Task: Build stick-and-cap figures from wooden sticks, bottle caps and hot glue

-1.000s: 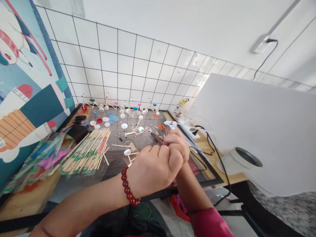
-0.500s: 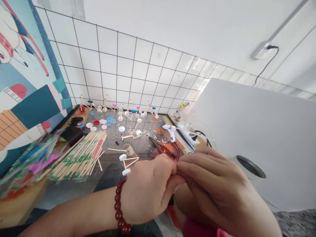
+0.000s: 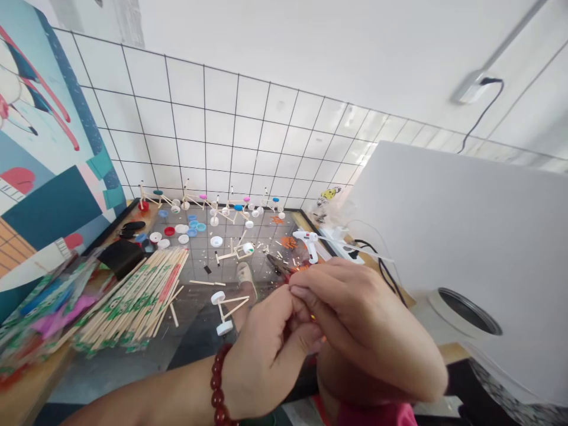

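Note:
My left hand point(image 3: 261, 361), with a red bead bracelet point(image 3: 217, 384) at the wrist, is closed, its thumb and fingers pressed together. Against it sits my right hand point(image 3: 359, 325), also closed, fingers curled over the left fingertips. Whatever they pinch is hidden between the fingers. Just left of my hands stands a small stick frame with white bottle-cap wheels point(image 3: 224, 328). Beyond them lie pliers point(image 3: 278, 265), partly covered by my hand, and a white hot glue gun point(image 3: 309, 241). Another stick-and-cap piece point(image 3: 228, 256) rests further back.
Wrapped chopsticks point(image 3: 133, 296) lie at left beside plastic packets point(image 3: 53, 307). Loose bottle caps point(image 3: 169, 231) and small stick scraps are scattered over the dark glass tabletop. Several stick models with coloured pieces point(image 3: 238, 207) line the back, before a wire grid. A power strip point(image 3: 339, 236) sits at right.
My right hand has shifted left and up, its fingers now curled over the left fingertips. The left thumb shows more clearly. The view has shifted slightly; the table things look unmoved.

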A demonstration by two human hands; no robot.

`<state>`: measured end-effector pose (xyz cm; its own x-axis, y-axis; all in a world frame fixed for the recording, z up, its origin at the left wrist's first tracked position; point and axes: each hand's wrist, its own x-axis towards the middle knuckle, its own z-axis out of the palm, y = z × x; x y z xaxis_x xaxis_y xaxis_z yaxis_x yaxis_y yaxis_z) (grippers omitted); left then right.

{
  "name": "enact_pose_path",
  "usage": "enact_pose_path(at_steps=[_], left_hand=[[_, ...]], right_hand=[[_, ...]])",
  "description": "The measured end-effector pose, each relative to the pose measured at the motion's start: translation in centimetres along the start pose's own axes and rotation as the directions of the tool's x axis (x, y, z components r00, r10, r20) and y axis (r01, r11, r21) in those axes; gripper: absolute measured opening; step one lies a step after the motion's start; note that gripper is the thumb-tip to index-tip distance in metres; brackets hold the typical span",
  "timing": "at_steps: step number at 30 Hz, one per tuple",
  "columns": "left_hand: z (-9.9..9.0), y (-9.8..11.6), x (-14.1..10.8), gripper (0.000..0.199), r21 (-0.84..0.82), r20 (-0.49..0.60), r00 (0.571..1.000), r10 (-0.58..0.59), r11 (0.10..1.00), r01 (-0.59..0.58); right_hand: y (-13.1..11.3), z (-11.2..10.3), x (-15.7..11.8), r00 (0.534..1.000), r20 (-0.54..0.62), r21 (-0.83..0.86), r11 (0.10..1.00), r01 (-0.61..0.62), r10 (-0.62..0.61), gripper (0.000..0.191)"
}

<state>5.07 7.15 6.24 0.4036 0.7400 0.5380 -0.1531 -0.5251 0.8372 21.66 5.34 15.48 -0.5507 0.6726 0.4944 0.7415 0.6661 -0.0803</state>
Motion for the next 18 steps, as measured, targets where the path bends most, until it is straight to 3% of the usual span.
enact_pose_path(at_steps=[2,4,7,10,14,18], left_hand=[[0.0,-0.3,-0.1,0.02,-0.113,-0.033,0.997,-0.075,0.991,0.071],[-0.2,-0.4,-0.1,0.014,-0.136,-0.093,0.993,-0.077,0.989,0.064],[-1.0,-0.2,0.3,0.006,-0.039,-0.138,0.99,0.021,0.999,-0.027],[-2.0,0.2,1.2,0.01,0.058,-0.128,0.99,0.058,0.997,-0.051],[-3.6,1.0,2.7,0.011,0.099,-0.159,0.987,-0.016,0.995,0.032],[-5.7,1.0,4.1,0.014,0.203,-0.242,0.97,-0.032,0.976,0.083]], right_hand=[[0.5,-0.1,0.0,1.0,0.024,0.038,0.999,0.006,-0.007,0.028],[0.9,-0.4,0.0,0.999,0.041,0.079,0.997,0.024,-0.028,0.022],[1.2,-0.6,0.0,0.997,0.054,0.098,0.994,0.053,-0.058,0.02],[1.2,-0.2,0.2,0.998,0.045,0.068,0.997,0.033,-0.036,0.024],[1.6,1.2,1.6,0.998,0.062,0.055,0.998,-0.001,-0.002,0.025],[3.0,3.9,4.3,0.997,0.073,0.191,0.982,-0.004,-0.01,0.026]])
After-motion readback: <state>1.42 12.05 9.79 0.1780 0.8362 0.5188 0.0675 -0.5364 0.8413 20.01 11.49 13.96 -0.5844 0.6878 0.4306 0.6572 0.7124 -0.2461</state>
